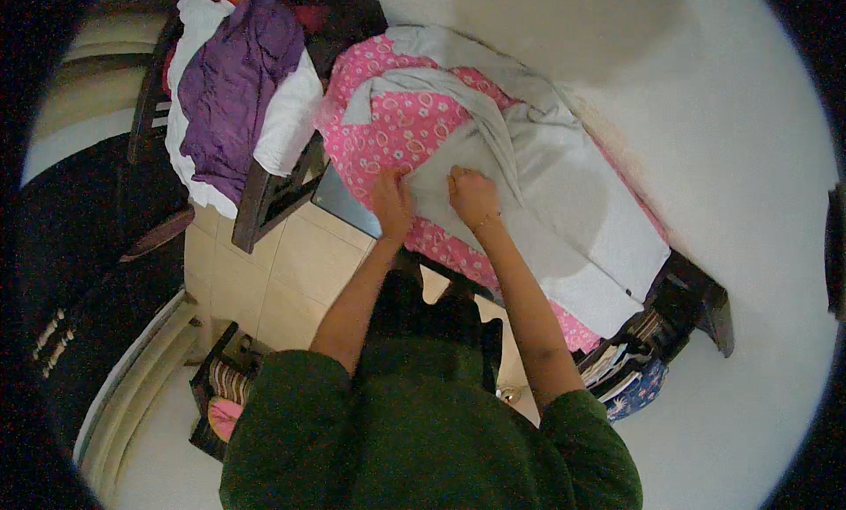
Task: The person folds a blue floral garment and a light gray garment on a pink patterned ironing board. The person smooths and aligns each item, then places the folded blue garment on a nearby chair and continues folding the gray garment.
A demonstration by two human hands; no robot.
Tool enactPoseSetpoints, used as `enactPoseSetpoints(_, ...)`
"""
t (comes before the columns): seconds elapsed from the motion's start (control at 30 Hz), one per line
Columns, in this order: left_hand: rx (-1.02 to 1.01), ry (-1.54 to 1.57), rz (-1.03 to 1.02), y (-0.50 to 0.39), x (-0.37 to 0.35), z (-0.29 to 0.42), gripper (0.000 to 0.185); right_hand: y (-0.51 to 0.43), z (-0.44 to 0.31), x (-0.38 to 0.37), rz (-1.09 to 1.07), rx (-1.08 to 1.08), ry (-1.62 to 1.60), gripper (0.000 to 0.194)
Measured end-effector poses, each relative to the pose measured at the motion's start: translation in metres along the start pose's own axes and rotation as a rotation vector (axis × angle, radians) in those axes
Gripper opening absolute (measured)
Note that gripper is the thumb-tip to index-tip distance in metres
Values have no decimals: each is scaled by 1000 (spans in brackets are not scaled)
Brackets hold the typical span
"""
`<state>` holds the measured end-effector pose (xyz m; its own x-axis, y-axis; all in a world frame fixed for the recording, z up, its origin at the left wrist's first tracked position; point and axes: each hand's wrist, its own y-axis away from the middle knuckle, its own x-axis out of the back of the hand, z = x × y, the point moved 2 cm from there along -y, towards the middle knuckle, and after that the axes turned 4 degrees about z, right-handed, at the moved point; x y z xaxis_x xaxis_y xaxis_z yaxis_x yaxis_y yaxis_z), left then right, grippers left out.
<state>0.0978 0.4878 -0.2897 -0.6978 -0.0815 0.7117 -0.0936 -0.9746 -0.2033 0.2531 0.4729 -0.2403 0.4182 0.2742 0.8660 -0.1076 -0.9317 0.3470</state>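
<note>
A light grey cloth garment (pixel 562 199) is spread over a pink floral cloth (pixel 416 123) on a raised surface before me. One strip of it, like a sleeve (pixel 449 84), curves across the far side. My left hand (pixel 394 203), slightly blurred, rests at the garment's left edge, where grey meets pink; its grip is unclear. A short way to the right, my right hand (pixel 473 196) has its fingers curled down onto the grey fabric and seems to pinch it. Its fingertips are partly hidden.
Purple cloth (pixel 238 94) and white cloth (pixel 291 123) drape a dark wooden chair (pixel 248 209) at left. A dark rack with items (pixel 621 361) stands at the right end. Pale wall (pixel 740 213) borders the far and right sides. Tiled floor (pixel 297 259) shows below.
</note>
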Motion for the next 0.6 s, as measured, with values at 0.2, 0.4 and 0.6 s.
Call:
enactPoseSetpoints(0.2, -473, 45, -549, 15, -23, 37, 44, -104, -13, -7, 470, 425, 239, 24)
enactPoseSetpoints(0.4, -403, -326, -823, 23, -75, 29, 52, -188, -35, -27, 345, 396, 279, 27)
enactPoseSetpoints(0.6, -255, -75, -765, 14, -78, 23, 60, -230, -13, -14, 179, 175, -239, 29)
